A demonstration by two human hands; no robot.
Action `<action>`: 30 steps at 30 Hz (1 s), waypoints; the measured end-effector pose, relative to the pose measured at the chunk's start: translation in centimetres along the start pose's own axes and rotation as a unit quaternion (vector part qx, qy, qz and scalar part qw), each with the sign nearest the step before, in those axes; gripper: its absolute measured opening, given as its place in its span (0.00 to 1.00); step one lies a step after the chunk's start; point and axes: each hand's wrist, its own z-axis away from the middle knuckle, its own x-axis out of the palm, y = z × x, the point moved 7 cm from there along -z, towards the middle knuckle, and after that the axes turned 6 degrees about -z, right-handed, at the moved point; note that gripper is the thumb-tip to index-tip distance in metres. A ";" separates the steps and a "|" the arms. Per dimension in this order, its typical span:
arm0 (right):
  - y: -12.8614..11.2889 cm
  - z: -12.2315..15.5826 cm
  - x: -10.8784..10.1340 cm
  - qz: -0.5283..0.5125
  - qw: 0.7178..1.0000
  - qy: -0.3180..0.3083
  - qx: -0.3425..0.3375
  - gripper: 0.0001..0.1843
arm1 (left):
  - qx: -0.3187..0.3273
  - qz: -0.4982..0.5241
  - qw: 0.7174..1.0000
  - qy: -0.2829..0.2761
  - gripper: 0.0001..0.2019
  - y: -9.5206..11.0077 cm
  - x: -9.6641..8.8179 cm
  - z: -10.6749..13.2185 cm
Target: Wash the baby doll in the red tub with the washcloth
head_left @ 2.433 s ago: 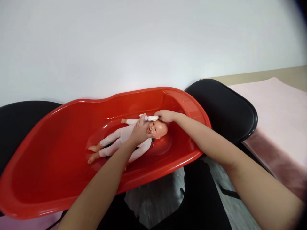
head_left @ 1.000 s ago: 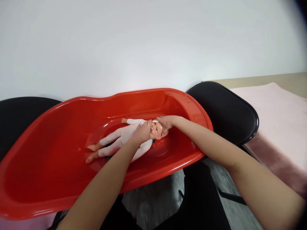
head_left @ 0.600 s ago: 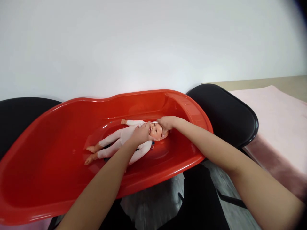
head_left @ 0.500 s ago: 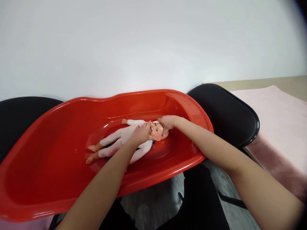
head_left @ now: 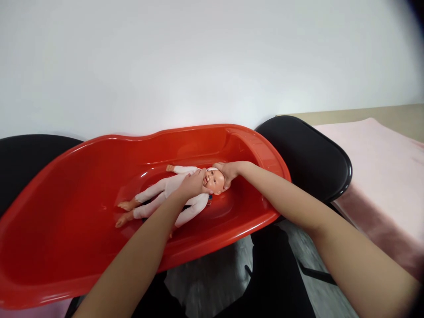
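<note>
A baby doll (head_left: pixel 171 186) in white clothes lies on its back inside a red baby bathtub (head_left: pixel 76 198), with bare feet to the left and head to the right. My left hand (head_left: pixel 194 184) is closed around the doll's neck and chin, covering its upper chest. At the crown of the doll's head (head_left: pixel 217 180), my right hand (head_left: pixel 228 171) grips with the thumb on the near side and fingers on the far side. A small dark object, too small to make out, shows beside the doll's near shoulder.
Black seats or stools stand on either side of the tub, one at right (head_left: pixel 308 154) and one at left (head_left: pixel 29 163). Pink cloth (head_left: pixel 380 172) covers a surface at far right. A white wall (head_left: pixel 198 62) rises behind the tub. My legs (head_left: pixel 278 274) are below its near edge.
The whole scene shifts slightly left as the camera moves. Both hands stay on the doll's head and neck; the right fingers have settled a little closer around the head.
</note>
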 end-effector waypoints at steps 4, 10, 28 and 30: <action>0.4 -0.5 0.5 0.005 0.999 -0.035 -0.016 0.57 | -0.007 -0.016 1.000 -0.011 0.32 0.1 0.1 -0.1; 0.1 -0.4 0.0 0.055 0.998 -0.020 0.005 0.58 | -0.010 -0.019 1.000 -0.011 0.30 0.5 -0.3 0.3; 0.1 0.2 -0.3 -0.033 0.998 -0.019 -0.045 0.59 | 0.013 0.027 1.000 0.005 0.43 -0.8 1.3 -0.9; 0.2 0.3 -0.3 -0.038 0.998 -0.017 -0.042 0.59 | 0.026 0.024 0.999 0.019 0.40 -0.8 1.2 -1.0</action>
